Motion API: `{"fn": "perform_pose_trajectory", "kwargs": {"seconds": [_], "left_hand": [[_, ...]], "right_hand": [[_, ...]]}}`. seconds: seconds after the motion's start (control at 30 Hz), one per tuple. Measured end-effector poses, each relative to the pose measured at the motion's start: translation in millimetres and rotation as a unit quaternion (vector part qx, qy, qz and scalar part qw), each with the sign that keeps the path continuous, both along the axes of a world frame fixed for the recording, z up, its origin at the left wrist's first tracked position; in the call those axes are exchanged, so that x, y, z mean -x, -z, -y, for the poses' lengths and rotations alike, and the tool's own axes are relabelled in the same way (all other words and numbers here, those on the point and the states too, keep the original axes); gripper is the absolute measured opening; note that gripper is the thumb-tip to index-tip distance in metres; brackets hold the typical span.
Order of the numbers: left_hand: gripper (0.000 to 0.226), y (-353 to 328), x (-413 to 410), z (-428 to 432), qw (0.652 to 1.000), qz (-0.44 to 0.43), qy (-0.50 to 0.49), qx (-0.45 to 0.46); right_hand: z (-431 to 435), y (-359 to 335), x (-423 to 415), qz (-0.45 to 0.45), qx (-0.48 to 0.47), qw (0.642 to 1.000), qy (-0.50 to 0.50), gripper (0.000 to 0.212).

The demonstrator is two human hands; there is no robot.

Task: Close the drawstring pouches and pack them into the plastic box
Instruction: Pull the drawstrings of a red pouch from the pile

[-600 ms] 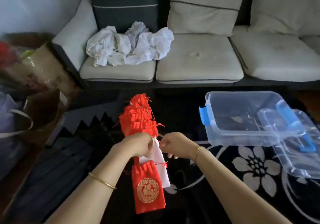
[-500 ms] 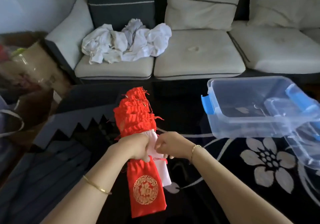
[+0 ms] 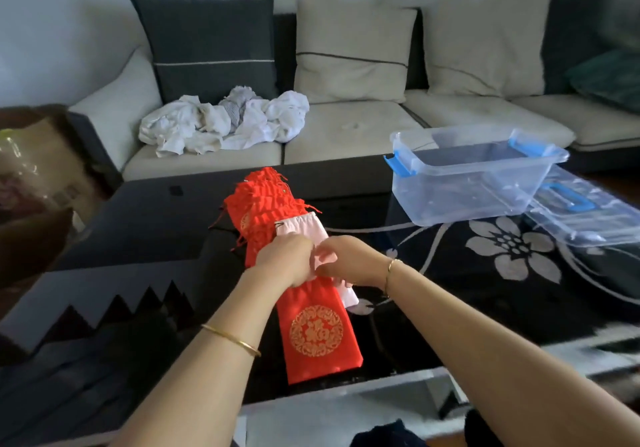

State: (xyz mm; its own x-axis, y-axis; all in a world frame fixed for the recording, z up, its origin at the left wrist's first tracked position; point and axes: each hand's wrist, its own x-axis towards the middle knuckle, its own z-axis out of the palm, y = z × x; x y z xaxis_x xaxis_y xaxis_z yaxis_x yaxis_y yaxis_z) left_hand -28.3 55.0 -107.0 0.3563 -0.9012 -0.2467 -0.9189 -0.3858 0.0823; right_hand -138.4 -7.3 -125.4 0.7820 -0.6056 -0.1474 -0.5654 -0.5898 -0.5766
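Head view shows both hands meeting at the centre of the frame over a glossy black table. The left hand is curled around the upper part of a red pouch with a gold emblem, whose body lies toward the lower centre. The right hand is pinched on a pale pink pouch just beside it; whether the fingertips have the cord itself or only the cloth is hard to tell, since the fingers hide the neck. Behind the hands, toward the upper centre, a row of red pouches lies with gathered tops. The clear plastic box with blue latches stands open and looks empty at the right of the frame, well apart from the hands, its lid lying beside it. The step in hand appears to be the closing of a pouch. The next move would call for pulling the strings apart until the mouth is cinched, then a reach right to the box.
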Motion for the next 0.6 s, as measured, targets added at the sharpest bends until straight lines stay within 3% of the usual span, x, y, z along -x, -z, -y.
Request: {"fn": "perform_pose_trajectory", "kwargs": {"seconds": [0.2,0.3,0.4,0.47,0.6], "left_hand": [[0.023,-4.6,-10.1,-26.5,0.99,-0.068,0.051,0.114],[0.015,-11.9,-12.7,-33.0,0.974,-0.16,0.045,0.154],[0.036,-15.8,-14.5,-37.8,0.952,-0.247,0.029,0.181],[0.041,-17.3,-14.4,-38.0,0.96,-0.222,0.025,0.169],[0.026,-20.7,-3.0,-28.4,0.978,-0.157,0.018,0.134]], "right_hand": [[-8.2,-18.1,5.6,-0.013,-0.03,0.999,-0.006,0.016],[-8.3,-35.3,6.6,0.01,-0.04,0.999,-0.006,0.012],[-4.3,-49.3,14.1,0.041,-0.022,0.999,0.005,0.008],[-0.6,-52.6,20.8,0.043,-0.01,0.999,0.008,0.008],[10.6,-46.8,36.6,0.07,0.025,0.997,0.026,0.011]]}}
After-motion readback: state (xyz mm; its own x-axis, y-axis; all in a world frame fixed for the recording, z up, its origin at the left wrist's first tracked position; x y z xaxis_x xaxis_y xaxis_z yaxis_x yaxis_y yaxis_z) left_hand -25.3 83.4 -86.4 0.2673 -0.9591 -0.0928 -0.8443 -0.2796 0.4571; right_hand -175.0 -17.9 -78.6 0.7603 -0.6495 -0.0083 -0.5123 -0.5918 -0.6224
